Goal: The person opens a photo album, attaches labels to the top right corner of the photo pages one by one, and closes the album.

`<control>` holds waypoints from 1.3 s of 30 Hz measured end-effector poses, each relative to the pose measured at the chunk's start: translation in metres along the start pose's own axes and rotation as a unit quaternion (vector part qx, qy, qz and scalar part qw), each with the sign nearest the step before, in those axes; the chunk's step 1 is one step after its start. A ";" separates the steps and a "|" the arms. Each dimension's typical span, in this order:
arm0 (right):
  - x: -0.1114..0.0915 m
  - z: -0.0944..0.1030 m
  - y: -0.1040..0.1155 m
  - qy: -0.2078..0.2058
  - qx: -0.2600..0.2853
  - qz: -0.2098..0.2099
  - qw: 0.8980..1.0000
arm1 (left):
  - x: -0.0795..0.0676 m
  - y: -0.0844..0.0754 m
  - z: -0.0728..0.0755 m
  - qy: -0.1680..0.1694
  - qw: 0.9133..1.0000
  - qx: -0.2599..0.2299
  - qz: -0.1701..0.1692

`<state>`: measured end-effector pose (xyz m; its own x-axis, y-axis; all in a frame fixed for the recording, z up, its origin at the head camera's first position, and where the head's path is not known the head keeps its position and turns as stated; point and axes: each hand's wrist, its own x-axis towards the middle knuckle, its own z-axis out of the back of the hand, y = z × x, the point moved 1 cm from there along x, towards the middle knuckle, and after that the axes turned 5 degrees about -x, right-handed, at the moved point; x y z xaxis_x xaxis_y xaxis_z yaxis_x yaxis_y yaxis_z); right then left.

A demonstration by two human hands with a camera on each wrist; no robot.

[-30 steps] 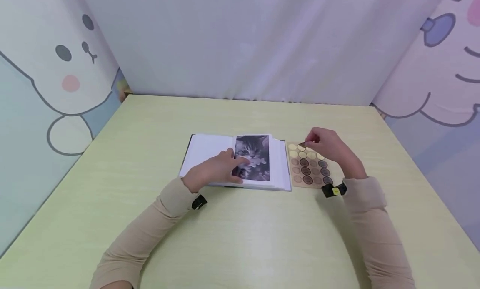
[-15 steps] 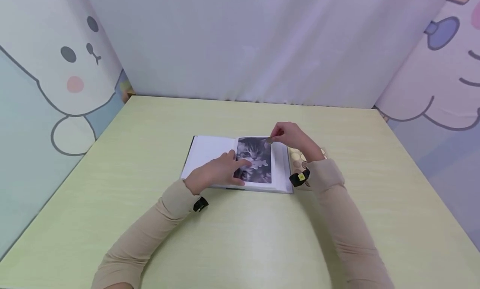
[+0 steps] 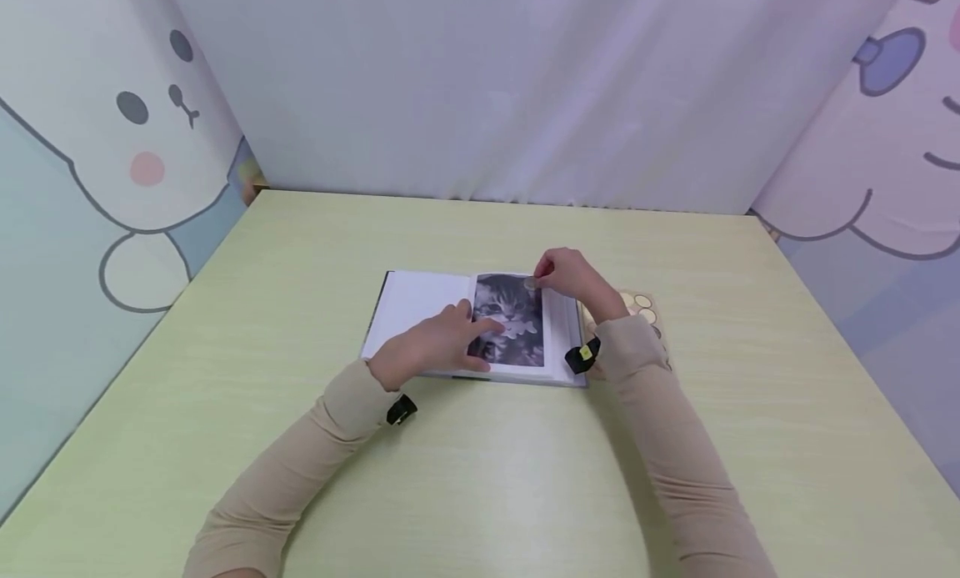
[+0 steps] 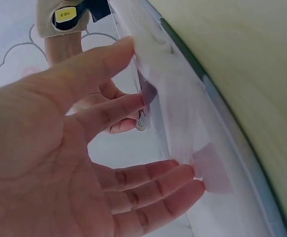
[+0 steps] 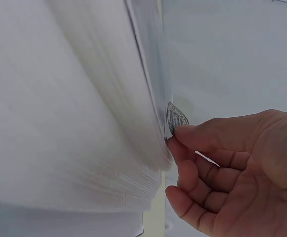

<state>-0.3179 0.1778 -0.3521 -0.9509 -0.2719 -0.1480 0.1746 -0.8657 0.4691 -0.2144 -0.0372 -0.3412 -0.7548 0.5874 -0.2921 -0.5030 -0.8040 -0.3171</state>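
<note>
A photo album (image 3: 420,299) lies spread on the table, its right page bearing a black-and-white kitten picture (image 3: 506,294). My left hand (image 3: 438,340) rests across the album's middle with fingers spread, fingertips on the page and over the picture's lower left; the left wrist view shows them extended against the page. At the picture's upper right corner, my right hand (image 3: 570,276) pinches a round sticker (image 5: 177,117) with dark printing between thumb and forefinger. In the right wrist view the sticker stands at the page edge, partly hidden by the thumb.
A tan sheet of round stickers (image 3: 643,304) lies right of the album, partly covered by the right forearm. Under everything is a pale yellow-green table (image 3: 480,478). A light curtain (image 3: 480,86) hangs behind, with cartoon-printed fabric at both sides.
My right hand has moved left from the sticker sheet to the picture's upper right corner, carrying the round sticker. My left hand has stayed on the album.
</note>
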 end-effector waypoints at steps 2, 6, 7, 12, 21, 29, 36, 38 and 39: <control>0.000 -0.001 0.001 0.003 -0.007 -0.005 1.000 | 0.000 0.000 0.000 -0.001 1.000 0.000 -0.002; 0.002 -0.003 0.002 0.006 -0.014 -0.016 1.000 | 0.001 0.002 -0.001 -0.005 1.000 0.001 -0.002; 0.002 -0.003 0.001 0.007 -0.015 -0.019 1.000 | 0.002 0.002 -0.001 -0.005 1.000 0.000 -0.002; 0.003 -0.005 0.001 0.010 -0.018 -0.026 0.999 | 0.001 0.002 -0.001 -0.004 1.000 -0.002 -0.004; 0.001 -0.007 0.006 0.008 -0.031 -0.042 0.999 | 0.001 0.002 0.000 -0.012 1.000 0.000 -0.018; -0.009 -0.006 0.022 0.002 -0.175 -0.005 0.985 | 0.001 0.002 0.001 -0.010 1.000 0.001 -0.016; -0.037 -0.005 0.034 0.057 -0.297 0.008 0.953 | 0.000 0.002 0.002 -0.007 1.000 0.001 -0.016; -0.046 -0.005 0.036 0.084 -0.291 0.018 0.953 | 0.000 0.002 0.003 -0.004 1.000 -0.002 -0.016; -0.051 -0.005 0.036 0.093 -0.285 0.031 0.953 | 0.000 0.002 0.003 -0.001 1.000 -0.006 -0.015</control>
<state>-0.2619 0.1582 -0.3325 -0.8822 -0.3531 -0.3115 0.3892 -0.9192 -0.0604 -0.2165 -0.0396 -0.3388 -0.7401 0.6108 -0.2814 -0.5204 -0.7852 -0.3356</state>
